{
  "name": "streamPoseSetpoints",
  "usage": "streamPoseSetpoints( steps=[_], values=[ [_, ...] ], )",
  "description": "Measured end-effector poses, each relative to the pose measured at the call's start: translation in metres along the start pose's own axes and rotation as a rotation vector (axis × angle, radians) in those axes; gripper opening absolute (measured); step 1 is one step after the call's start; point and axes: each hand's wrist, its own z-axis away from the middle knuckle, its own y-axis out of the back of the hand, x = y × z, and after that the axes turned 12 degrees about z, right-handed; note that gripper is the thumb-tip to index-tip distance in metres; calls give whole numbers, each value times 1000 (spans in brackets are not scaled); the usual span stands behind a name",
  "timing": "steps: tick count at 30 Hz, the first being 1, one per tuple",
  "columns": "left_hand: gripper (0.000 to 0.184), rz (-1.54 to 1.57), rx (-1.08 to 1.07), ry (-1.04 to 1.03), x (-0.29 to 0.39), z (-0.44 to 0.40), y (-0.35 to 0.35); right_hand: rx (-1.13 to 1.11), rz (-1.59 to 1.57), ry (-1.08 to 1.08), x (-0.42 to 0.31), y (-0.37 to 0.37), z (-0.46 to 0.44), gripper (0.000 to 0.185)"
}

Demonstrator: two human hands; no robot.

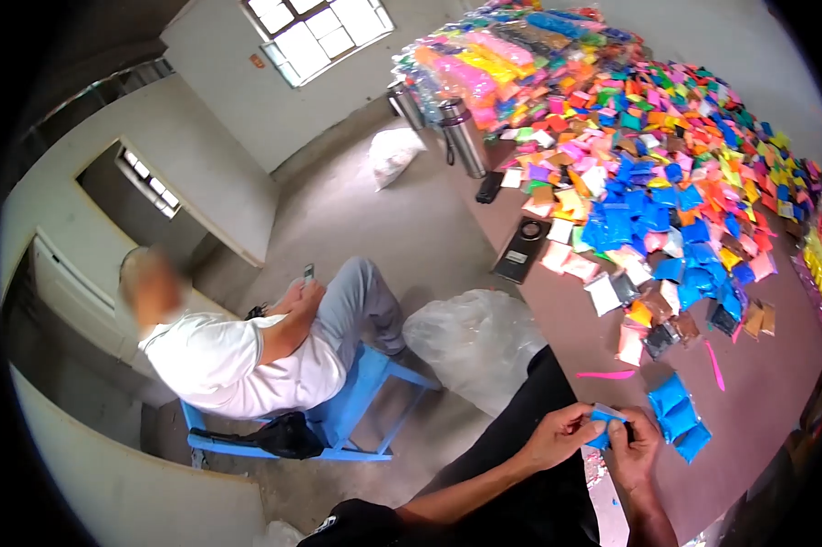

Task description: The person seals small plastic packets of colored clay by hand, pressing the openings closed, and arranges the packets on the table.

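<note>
Both my hands meet at the near edge of the brown table, fingers closed round a small blue packet point(602, 441). My left hand point(561, 439) pinches it from the left, and my right hand point(635, 447) grips it from the right with the thumb on top. A pale edge of the packet shows above the fingers; the rest is partly covered. Just right of my right hand lies a joined strip of blue packets point(676, 415). Two pink plastic strips, one a pink strip point(606, 375) and the other an upright pink strip point(715, 366), lie beyond my hands.
A large heap of colourful packets point(630, 210) covers the table's far part. A black phone point(523, 249), a dark small case point(489, 188) and steel flasks point(464, 137) stand or lie along its left edge. A seated person point(247, 351) and a clear plastic bag point(475, 342) are to the left.
</note>
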Motion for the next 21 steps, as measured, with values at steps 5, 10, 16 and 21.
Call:
streamPoseSetpoints(
  steps=[5,10,16,21],
  values=[
    [24,-81,19,20,3,-1,2,-14,54,43,-4,0,-1,4],
    [23,-160,22,12,8,0,2,-33,6,0,-9,3,-1,6],
    [21,-132,7,-21,9,-5,-1,-38,99,55,-5,6,-2,6],
    [20,-189,-2,-31,9,-7,4,-29,133,68,-12,3,-6,6]
  ],
)
